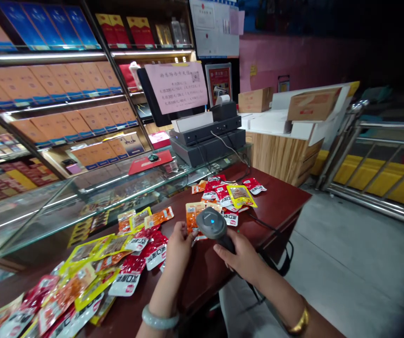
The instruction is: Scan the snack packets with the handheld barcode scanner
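While my right hand (pixel 240 256) is wrapped around the grip of the barcode scanner (pixel 212 225), its dark head points down and away from me with a small blue light showing on top. My left hand (pixel 179 244) is closed on the lower edge of an orange snack packet (pixel 192 217) lying on the dark red table (pixel 279 206), right under the scanner's head. I think the fingers pinch the packet rather than just rest on it, but the scanner hides part of that contact. On my left wrist I see a pale jade bangle (pixel 159 320), and on my right wrist a gold bracelet (pixel 300 322).

Just left of my hand lie red packets (pixel 154 249), and beyond them a long spread of yellow, red and orange packets (pixel 82 281) runs toward the near-left corner. Farther up the table sits a second cluster with a yellow packet (pixel 241 195) on top. A black cable (pixel 275 234) drops over the table's right edge. Beside the table stands a glass counter (pixel 47 206), and behind it a cash register (pixel 209 136) with a pink notice (pixel 176 87) above.
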A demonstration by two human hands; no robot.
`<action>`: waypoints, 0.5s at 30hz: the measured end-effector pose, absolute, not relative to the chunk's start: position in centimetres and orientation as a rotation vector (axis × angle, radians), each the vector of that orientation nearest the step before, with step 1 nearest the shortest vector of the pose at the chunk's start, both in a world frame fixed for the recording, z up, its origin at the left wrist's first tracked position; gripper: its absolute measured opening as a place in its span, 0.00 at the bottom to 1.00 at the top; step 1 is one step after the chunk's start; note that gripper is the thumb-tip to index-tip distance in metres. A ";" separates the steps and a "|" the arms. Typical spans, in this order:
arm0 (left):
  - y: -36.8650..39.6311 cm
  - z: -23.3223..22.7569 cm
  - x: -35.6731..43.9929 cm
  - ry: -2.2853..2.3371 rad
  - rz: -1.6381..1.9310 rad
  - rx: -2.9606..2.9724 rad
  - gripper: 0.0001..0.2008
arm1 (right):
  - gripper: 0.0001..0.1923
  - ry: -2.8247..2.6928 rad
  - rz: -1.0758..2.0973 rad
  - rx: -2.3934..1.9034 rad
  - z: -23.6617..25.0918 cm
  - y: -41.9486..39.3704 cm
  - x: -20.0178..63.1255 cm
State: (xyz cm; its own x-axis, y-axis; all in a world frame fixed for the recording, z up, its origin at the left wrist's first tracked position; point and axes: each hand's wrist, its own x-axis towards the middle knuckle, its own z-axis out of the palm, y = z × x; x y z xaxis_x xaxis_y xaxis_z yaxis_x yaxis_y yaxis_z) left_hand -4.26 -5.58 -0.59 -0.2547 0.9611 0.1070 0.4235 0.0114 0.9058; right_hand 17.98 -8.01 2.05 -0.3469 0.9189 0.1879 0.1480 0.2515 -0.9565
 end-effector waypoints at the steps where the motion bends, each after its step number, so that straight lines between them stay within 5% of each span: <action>1: -6.3 -0.6 -4.7 1.739 1.223 1.428 0.16 | 0.16 -1.711 1.183 -0.968 2.3 -8.2 17.4; 15: -11.8 1.1 -12.6 2.127 1.293 1.089 0.23 | 0.16 -1.897 1.143 -0.912 1.3 -9.9 13.5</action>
State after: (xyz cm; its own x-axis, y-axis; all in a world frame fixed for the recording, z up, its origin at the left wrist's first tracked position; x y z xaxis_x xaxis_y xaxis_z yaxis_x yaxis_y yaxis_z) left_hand -12.61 -11.76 1.11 -0.6045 0.7955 0.0422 0.4036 0.2602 0.8771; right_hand 13.47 -9.86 1.34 -0.4831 0.8468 0.2225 0.1989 0.3536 -0.9140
